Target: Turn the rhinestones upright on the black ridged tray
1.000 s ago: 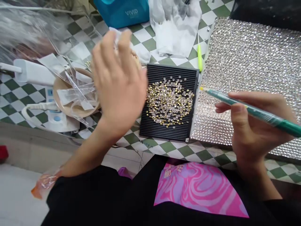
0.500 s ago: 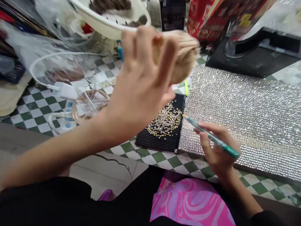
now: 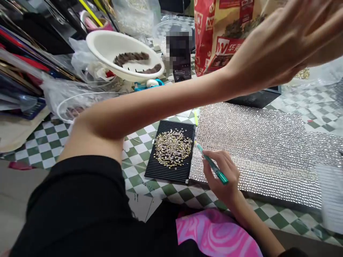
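My right hand grips a slim green picker pen with a pale yellowish tip, as over a pencil. That tip is by the right edge of a black ridged tray, where a heap of small clear and gold rhinestones lies. Under and beside this hand spreads a sheet covered in rows of sparkling stones. My left arm crosses the whole view, and my left hand is at the upper right, above a black box. Its fingertips run out of the picture, so what they hold is hidden.
A white bowl with brown furry clips stands at the back left, near a phone. Behind the arm is a red food bag. Plastic bags crowd the left. A ridged white piece overlaps the sheet's right end.
My left hand has swung from above the tray to the far upper right; the tan, wrinkled thing it held is out of sight. My right hand keeps the pen near the tray. The view has shifted.
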Demonstrator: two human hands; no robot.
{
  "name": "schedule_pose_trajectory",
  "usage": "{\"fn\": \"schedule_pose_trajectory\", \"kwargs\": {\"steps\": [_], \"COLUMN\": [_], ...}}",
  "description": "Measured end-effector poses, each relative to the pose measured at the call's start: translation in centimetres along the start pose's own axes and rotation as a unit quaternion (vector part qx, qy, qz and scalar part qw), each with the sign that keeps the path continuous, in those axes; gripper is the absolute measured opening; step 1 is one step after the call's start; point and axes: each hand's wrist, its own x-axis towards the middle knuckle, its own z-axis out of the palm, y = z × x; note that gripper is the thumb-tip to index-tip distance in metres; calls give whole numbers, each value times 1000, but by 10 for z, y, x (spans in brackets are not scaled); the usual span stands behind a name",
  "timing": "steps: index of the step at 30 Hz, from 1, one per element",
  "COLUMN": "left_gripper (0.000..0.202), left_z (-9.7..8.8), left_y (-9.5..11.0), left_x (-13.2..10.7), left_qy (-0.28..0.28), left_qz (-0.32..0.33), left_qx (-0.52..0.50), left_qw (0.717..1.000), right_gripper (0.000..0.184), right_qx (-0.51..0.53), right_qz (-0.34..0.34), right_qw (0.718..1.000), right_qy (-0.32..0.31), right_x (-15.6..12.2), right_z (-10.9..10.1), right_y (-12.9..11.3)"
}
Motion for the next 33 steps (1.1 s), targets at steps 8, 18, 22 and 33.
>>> {"fn": "schedule_pose_trajectory", "kwargs": {"steps": [8,18,22,33], "left_gripper": [49,59,30,23], "left_z": [45,40,56,107], "left_y": [22,-14,-5,79], "left_x": [127,-7,-134,-229], "left_qy": [6,32,104,131], "left_qz": [92,-212,-271,-367], "left_qx": [239,-277,-260,-420], "left_qw": [967,937,921,820], "right_gripper": [24,30,27,29], "right_qx": [-25,-9,14,47], "right_qz": [2,29,70,172], "right_qw": [1000,999,997,984], "right_qy": [10,25,34,-18], "right_x": [1,2,3,4], "right_z": [-2,-7,-11,-2], "right_y": [6,4,5,8]}}
